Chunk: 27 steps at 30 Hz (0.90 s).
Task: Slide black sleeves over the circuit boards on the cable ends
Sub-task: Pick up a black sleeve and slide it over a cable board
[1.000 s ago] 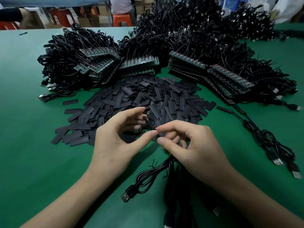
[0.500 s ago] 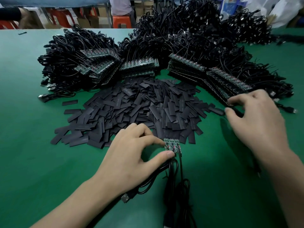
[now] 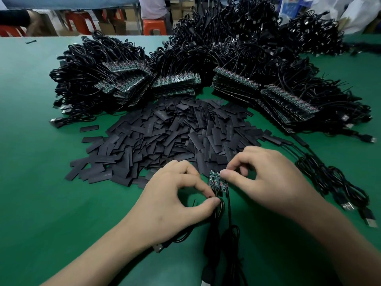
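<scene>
Green counter (image 3: 37, 203): central heap of flat black sleeves (image 3: 175, 135); behind it, stacked green circuit boards (image 3: 175, 84) trailing tangled black cables (image 3: 237, 48)

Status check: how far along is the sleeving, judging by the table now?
Done: a few cables on the right lie with black sleeves over their ends. In hand: the left hand pinches the wires below a bare circuit board, the right hand pinches its top corner; no sleeve on it. Left: stacks of bare boards and a big pile of loose sleeves, so most of the job.
</scene>
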Available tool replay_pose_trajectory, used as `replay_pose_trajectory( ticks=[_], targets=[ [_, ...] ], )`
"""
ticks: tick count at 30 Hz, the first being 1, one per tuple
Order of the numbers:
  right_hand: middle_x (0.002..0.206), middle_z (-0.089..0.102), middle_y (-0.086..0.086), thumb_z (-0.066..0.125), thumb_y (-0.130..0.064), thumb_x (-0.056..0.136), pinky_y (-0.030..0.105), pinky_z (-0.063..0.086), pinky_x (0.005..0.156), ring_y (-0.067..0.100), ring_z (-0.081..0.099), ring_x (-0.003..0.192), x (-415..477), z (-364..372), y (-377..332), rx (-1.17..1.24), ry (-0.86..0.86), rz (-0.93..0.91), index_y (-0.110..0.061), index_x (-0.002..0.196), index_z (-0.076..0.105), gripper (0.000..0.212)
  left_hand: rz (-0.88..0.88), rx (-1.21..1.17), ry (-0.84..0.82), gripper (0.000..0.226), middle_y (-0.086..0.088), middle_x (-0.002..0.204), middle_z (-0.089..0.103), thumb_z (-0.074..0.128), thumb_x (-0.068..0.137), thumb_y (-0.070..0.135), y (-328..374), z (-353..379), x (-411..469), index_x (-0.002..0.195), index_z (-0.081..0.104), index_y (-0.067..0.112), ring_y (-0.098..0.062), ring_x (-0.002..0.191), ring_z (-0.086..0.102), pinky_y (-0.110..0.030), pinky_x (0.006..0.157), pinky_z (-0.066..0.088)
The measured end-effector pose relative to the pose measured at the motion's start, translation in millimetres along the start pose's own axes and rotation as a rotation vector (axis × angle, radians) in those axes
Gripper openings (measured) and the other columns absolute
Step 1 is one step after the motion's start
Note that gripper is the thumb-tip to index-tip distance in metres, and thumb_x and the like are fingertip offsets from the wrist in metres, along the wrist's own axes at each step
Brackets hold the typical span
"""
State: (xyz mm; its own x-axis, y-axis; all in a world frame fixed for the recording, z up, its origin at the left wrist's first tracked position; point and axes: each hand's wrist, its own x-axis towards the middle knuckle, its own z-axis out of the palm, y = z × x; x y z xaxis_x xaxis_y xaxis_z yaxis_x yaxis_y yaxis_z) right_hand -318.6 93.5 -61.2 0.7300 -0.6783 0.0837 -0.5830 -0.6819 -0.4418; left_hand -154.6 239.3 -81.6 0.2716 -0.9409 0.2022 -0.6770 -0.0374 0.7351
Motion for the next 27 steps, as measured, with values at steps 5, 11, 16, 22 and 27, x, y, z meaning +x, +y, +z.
replay_pose_trajectory(
  ticks=[5, 11, 16, 22, 27],
  targets=[
    [0.076, 0.058, -0.011, 0.046, -0.078, 0.077, 0.030, 0.047, 0.064, 0.002, 0.056, 0.072, 0.1, 1.0, 2.4, -0.049, -0.048, 0.046, -0.038, 0.078, 0.064, 0.044, -0.030, -0.314, -0.054, 0.007, 0.007, 0.086, 0.065, 0.080, 0.079, 0.033, 0.2, -7.9, 0.6, 0.085, 0.081, 0.029, -0.015, 0.086, 0.065, -0.020, 0.083, 0.047],
    [0.067, 0.059, -0.006, 0.060, -0.071, 0.079, 0.038, 0.045, 0.065, 0.013, 0.053, 0.063, 1.4, 6.2, 4.9, 0.265, -0.122, 0.033, -0.026, 0.077, 0.070, 0.046, -0.071, -0.575, -0.100, 0.010, -0.001, 0.078, 0.076, 0.077, 0.084, 0.023, 3.0, -11.5, -0.8, 0.091, 0.082, 0.019, -0.007, 0.072, 0.067, -0.017, 0.071, 0.050],
    [0.075, 0.069, -0.004, 0.074, -0.047, 0.087, 0.025, 0.047, 0.062, 0.008, 0.059, 0.068, -0.5, 9.2, -2.4, 0.872, -0.316, 0.040, -0.008, 0.089, 0.068, 0.040, -0.092, -0.807, -0.105, 0.017, -0.002, 0.077, 0.076, 0.072, 0.083, 0.020, 4.5, -13.5, -1.5, 0.094, 0.080, 0.011, -0.007, 0.068, 0.068, -0.015, 0.068, 0.052],
    [0.091, 0.080, 0.012, 0.064, -0.021, 0.098, 0.037, 0.062, 0.082, 0.024, 0.077, 0.085, -1.0, 17.4, -8.6, 1.047, -0.342, 0.090, -0.004, 0.113, 0.063, 0.022, -0.260, -1.055, -0.071, 0.015, 0.002, 0.067, 0.065, 0.069, 0.078, 0.020, 0.1, -23.3, 4.3, 0.088, 0.080, 0.020, -0.007, 0.055, 0.054, -0.016, 0.054, 0.041],
    [0.076, 0.075, 0.006, 0.067, -0.026, 0.094, 0.020, 0.054, 0.059, 0.014, 0.070, 0.067, -1.7, 13.1, -8.6, 1.057, -0.400, 0.120, -0.001, 0.109, 0.060, 0.030, -0.306, -0.909, -0.072, 0.013, -0.011, 0.068, 0.054, 0.062, 0.082, 0.017, -6.8, -33.4, 6.9, 0.089, 0.073, 0.016, -0.015, 0.053, 0.049, -0.024, 0.052, 0.044]
  ],
)
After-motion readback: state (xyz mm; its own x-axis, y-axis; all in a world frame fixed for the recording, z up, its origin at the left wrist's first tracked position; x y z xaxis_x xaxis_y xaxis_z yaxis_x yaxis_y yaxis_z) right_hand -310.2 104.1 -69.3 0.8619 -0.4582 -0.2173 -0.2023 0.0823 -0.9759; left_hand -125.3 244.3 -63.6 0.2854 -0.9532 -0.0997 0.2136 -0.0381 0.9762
